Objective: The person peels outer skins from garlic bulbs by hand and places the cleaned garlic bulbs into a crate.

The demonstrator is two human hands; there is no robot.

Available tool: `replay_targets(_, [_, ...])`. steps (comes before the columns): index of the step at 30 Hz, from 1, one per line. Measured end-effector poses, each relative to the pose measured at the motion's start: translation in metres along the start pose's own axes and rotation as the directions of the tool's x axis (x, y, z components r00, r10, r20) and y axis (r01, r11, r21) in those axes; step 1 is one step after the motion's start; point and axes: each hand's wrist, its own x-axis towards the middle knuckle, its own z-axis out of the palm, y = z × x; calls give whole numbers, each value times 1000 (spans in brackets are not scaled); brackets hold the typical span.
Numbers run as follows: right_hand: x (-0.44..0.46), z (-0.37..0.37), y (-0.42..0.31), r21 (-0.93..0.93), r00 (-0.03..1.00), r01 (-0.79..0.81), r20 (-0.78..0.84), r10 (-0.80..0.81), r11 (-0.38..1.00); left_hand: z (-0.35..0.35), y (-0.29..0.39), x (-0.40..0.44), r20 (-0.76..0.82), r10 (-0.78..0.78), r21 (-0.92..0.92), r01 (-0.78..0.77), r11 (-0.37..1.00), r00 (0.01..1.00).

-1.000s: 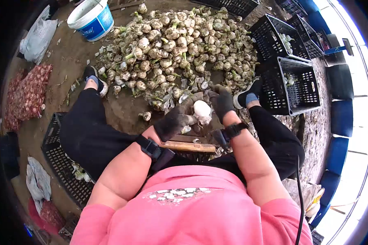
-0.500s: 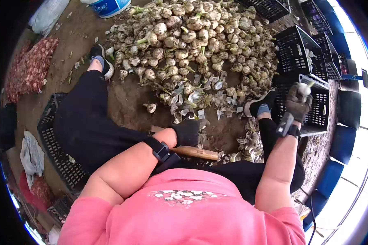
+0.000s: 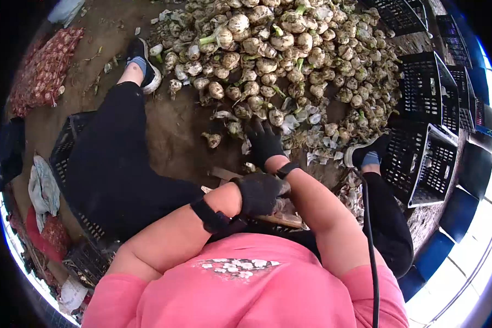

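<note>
Soil-streaked, round garlic bulbs [image 3: 267,66], too many to count, are heaped on bare earth [image 3: 172,128], one green stem [image 3: 207,40] pointed leftward along its bulb's axis. The gloved right hand [image 3: 264,142] is held loosely spread at their near edge; whether anything is gripped by the curled left hand [image 3: 258,194] cannot be told.
</note>
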Motion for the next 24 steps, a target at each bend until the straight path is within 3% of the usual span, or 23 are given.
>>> replay_targets(1, [-7, 4, 9, -27, 1000, 15, 26, -14, 1000, -13, 13, -6, -12, -106, -10, 106, 994, 994])
replay_targets(4, [-44, 10, 51, -128, 995, 30, 95, -18, 991, -7, 11, -6, -102, -88, -13, 87, 996, 991])
replay_targets(5, [-70, 24, 76, -207, 992, 120, 56, -111, 971, -7, 12, -7, -101, -77, -17, 76, 997, 992])
replay_targets(6, [-96, 29, 96, -80, 989, 146, 17, -145, 986, -8, 14, -8, -99, -89, -32, 87, 996, 991])
replay_targets(7, [-111, 3, 96, 115, 888, -167, 449, 98, 979, -9, 17, -9, -98, -101, -46, 97, 994, 990])
replay_targets(8, [-130, -40, 75, -55, 804, -203, 561, 199, 978, -9, 19, -9, -97, -113, -61, 107, 992, 989])
replay_targets(9, [-146, -58, 74, -146, 703, -201, 667, 247, 969, 6, 10, -8, -249, -52, -120, 23, 993, 967])
replay_targets(10, [-155, -66, 81, -183, 604, -194, 752, 265, 964, 9, 5, -7, -245, -36, -115, 8, 993, 969])
replay_targets(11, [-153, -69, 89, -177, 573, -228, 771, 278, 958, 11, 0, -7, -217, -29, -68, 15, 998, 976])
replay_targets(12, [-144, -67, 98, -147, 595, -280, 749, 292, 949, 14, -3, -5, -192, -28, -23, 24, 999, 981])
replay_targets(14, [-111, -59, 108, -15, 772, -383, 545, 328, 924, 6, 6, -6, -169, -95, 17, 99, 995, 981])
replay_targets(15, [-91, -43, 120, 82, 928, -299, 259, 270, 951, 8, 3, -4, -172, -60, -2, 61, 998, 983])
replay_targets(16, [-70, -33, 124, 149, 978, -185, -64, 197, 971, 9, -3, -3, -173, -26, -16, 24, 1000, 985])
replay_targets(18, [-30, -44, 110, 243, 925, -347, -70, 373, 906, 11, -13, 1, -190, 2, 81, 14, 997, 982])
replay_targets(19, [-16, -46, 107, 278, 903, -390, -72, 424, 878, 11, -14, 0, -238, -41, 39, 52, 998, 970])
replay_targets(21, [-5, -26, 111, 175, 800, -573, -94, 593, 801, 2, -7, -8, -298, -92, -61, 77, 995, 950])
replay_targets(22, [-17, -28, 114, 59, 901, -432, -17, 434, 900, -4, 0, -10, -288, -94, -50, 83, 995, 953])
replay_targets(23, [-14, 5, 138, -103, 917, -302, 242, 318, 948, -11, 7, -10, -217, -223, -24, 223, 974, 950])
replay_targets(24, [-52, 40, 154, -158, 999, 17, -34, -22, 987, -17, 9, -8, -158, -348, 9, 354, 935, 924])
